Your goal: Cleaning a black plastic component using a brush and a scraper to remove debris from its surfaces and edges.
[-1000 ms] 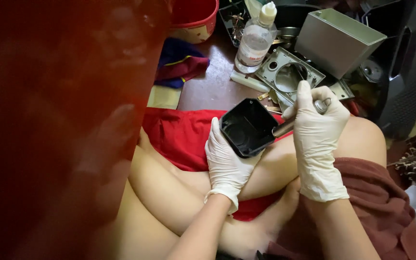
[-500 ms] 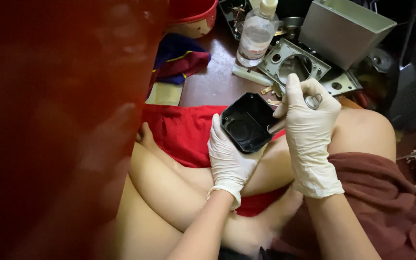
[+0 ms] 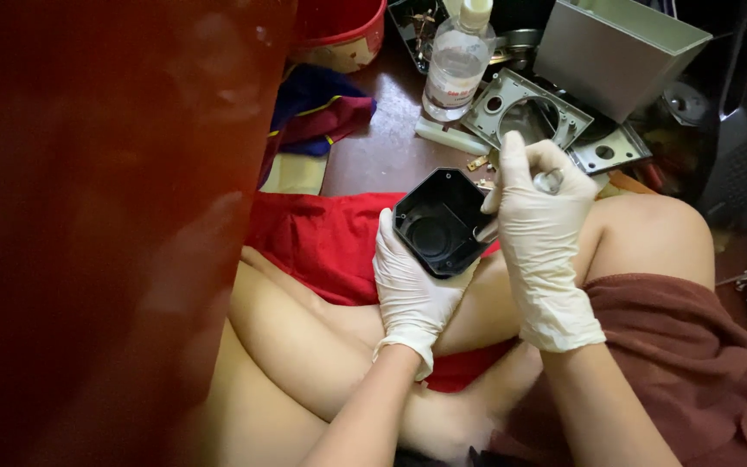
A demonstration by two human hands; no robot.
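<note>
— What's closest to the camera?

— The left hand (image 3: 412, 290), gloved in white, cups a black octagonal plastic housing (image 3: 443, 222) from below, over the lap, its hollow side up.

— And the other one?

— The right hand (image 3: 539, 233), gloved too, is closed around a slim metal tool (image 3: 488, 230) whose tip reaches into the housing's right edge.

— Beyond that?

— On the floor: a grey metal plate (image 3: 525, 111) with a round hole, a clear plastic bottle (image 3: 456, 65), a grey metal box (image 3: 620, 47), and a red basin (image 3: 347, 35) at the far left.
</note>
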